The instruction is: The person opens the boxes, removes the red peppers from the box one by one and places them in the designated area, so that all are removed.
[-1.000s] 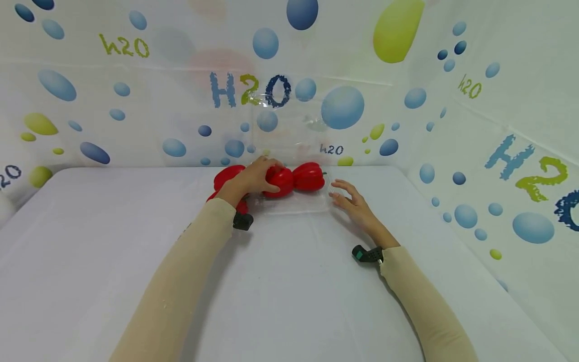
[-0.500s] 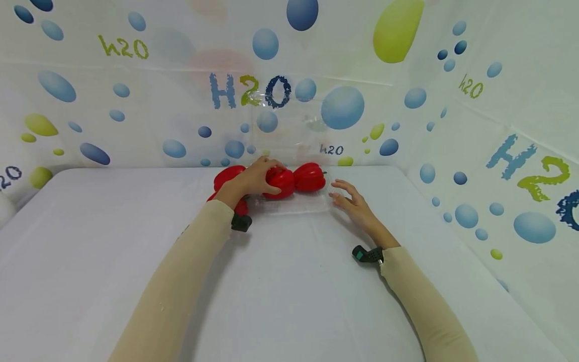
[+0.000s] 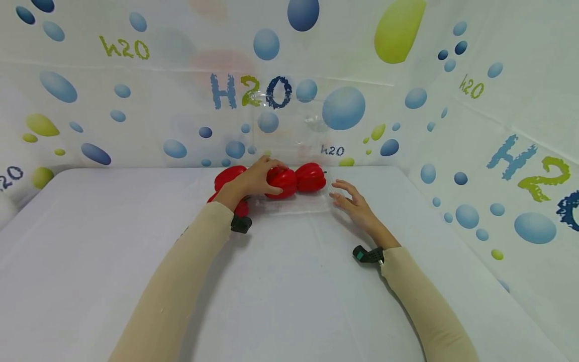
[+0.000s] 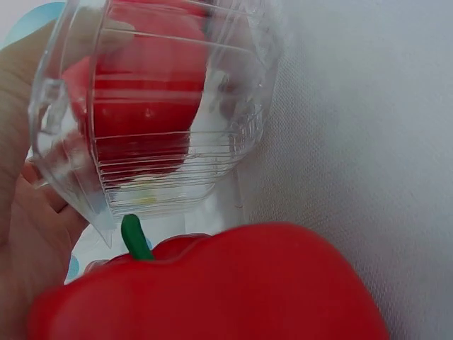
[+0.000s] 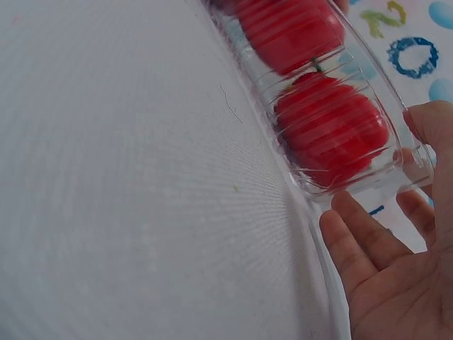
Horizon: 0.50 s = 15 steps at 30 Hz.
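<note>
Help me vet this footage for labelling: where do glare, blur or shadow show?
Head: a soft shadow lies on the tabletop along the left sleeve; the clear container is hard to make out. Left wrist: glare lines its ribs, and the nearest red pepper looks blurred at lower left. Right wrist: pale streaks cross the boxed peppers.

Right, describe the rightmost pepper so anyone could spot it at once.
At the far edge of the white table, before the H2O backdrop, lies a clear plastic container. Inside it is the rightmost red bell pepper, nearest the right hand; the left hand partly covers its neighbour.
</note>
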{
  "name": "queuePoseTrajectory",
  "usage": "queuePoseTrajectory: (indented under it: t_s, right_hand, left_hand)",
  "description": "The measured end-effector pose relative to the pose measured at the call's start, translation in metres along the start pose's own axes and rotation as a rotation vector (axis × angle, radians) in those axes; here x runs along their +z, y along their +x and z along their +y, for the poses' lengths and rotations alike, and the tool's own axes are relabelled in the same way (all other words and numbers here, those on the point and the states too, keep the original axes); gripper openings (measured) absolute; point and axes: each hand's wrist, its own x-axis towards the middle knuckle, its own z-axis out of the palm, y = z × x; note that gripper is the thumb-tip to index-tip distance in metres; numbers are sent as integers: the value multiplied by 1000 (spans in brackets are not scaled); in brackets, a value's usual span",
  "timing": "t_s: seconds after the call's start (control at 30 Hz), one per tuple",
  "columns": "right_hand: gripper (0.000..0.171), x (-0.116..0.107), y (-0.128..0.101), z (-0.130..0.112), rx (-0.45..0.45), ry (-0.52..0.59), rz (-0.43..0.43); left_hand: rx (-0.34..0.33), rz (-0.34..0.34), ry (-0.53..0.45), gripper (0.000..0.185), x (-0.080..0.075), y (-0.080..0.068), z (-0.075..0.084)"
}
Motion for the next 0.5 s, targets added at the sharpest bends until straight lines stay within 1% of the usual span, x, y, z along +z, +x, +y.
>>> queuePoseTrajectory:
  t_s: [0.3,0.5]
  right_hand:
    - [48,0,-2,-1,-29,-6,1]
    - [47,1,-2,0,-20,-1,0]
  left_hand:
    - [45,29,12,71,2,-4,1]
    - [62,56,16,73,4,-6,1]
